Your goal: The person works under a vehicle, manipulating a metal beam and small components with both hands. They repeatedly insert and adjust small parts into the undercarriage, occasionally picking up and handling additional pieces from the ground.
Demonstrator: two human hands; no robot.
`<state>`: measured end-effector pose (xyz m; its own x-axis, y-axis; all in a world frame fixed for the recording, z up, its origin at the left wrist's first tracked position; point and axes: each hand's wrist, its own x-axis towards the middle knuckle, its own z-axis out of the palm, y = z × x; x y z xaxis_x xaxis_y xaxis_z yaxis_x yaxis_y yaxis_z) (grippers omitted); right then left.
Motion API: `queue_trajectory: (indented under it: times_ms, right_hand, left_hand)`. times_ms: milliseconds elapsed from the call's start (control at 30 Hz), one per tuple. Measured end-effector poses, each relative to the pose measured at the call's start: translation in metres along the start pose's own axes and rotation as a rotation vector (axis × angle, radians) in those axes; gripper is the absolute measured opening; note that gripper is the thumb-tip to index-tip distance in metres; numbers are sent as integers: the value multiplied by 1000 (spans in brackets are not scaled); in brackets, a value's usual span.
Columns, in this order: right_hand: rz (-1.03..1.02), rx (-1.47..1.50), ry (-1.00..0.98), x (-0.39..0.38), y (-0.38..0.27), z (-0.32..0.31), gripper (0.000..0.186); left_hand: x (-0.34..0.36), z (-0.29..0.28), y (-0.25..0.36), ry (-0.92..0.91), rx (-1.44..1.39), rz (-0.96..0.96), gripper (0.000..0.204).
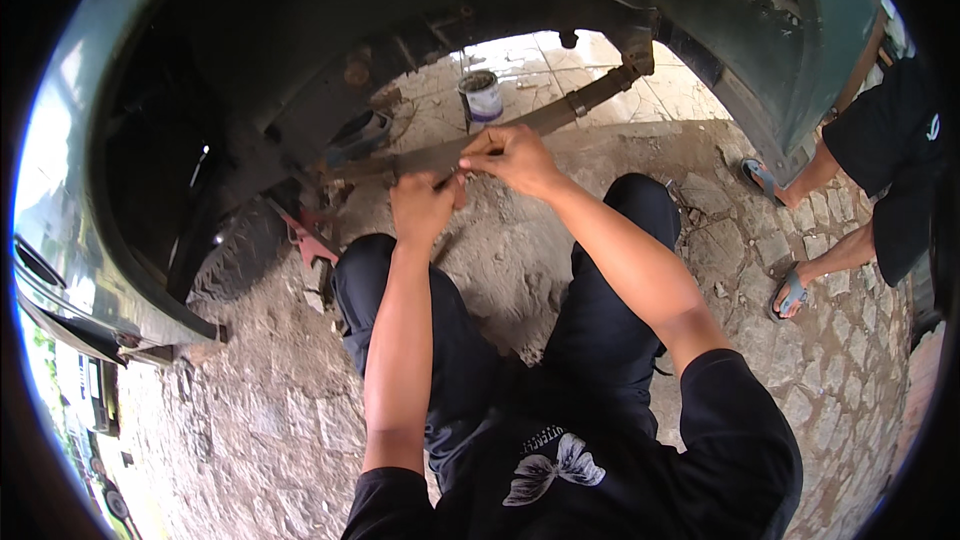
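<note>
My left hand (421, 208) is closed, with a small dark piece (446, 180) showing at its fingertips. My right hand (516, 159) is closed in a pinch just beside it, the fingertips meeting close to that piece. What the right fingers hold, if anything, is too small to make out. Both hands are up in front of a long brown leaf spring (545, 120), which runs slantwise under a vehicle's open wheel arch (130, 230). A clamp band (576, 103) wraps the spring towards its right end.
A red jack stand (310, 232) and a tyre (243, 255) lie left of my knees. Behind the spring stands a smeared can (481, 98) on pale tiles. At right, another person's sandalled feet (790, 292) rest on stone paving (820, 350). Loose dirt (510, 270) lies between my legs.
</note>
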<state>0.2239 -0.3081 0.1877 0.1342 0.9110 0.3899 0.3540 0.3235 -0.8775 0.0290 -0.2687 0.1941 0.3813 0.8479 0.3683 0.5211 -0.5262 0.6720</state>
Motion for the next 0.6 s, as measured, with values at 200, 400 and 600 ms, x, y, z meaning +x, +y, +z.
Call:
queue_trajectory:
  times_ms: [200, 400, 600]
  right_hand:
    - [-114, -152, 125, -11, -25, 21, 22]
    - [-236, -225, 212, -18, -10, 28, 31]
    - [-73, -169, -32, -21, -18, -17, 43]
  left_hand:
    - [8, -2, -9, 22, -835, -297, 16]
    - [6, -5, -12, -128, -997, -365, 22]
    - [9, -32, 17, -514, -970, -259, 43]
